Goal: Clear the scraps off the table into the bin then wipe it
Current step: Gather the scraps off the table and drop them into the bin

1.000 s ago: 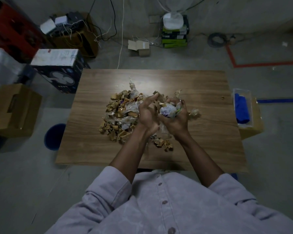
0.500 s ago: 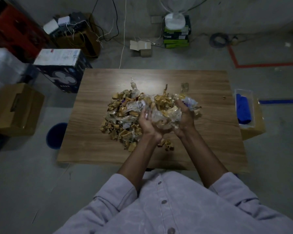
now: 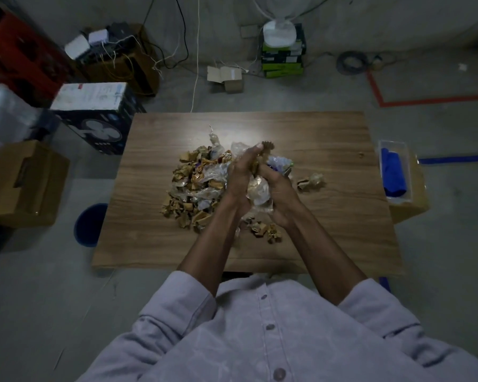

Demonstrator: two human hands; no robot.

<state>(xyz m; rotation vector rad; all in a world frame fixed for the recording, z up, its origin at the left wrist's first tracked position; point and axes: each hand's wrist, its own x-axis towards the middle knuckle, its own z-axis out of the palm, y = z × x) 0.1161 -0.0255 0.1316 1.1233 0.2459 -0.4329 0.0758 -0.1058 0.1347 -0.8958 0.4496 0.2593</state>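
Scraps [image 3: 258,192] now squeezed tighter between both hands [image 3: 239,177] [image 3: 281,195].

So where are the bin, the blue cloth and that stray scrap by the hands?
Bin [image 3: 90,224]: head view, on its visible blue part.
Cloth [image 3: 393,175]: head view, on the middle of the roll.
Stray scrap [image 3: 312,181]: head view, on its crumpled middle.

The table [image 3: 329,216] is wood-grained, smooth, with a soft sheen under the light. The scraps [image 3: 193,186] are crumpled brown paper mixed with clear, glossy plastic film. A blue cloth [image 3: 393,175] looks soft and matt in a clear plastic tray [image 3: 392,143]
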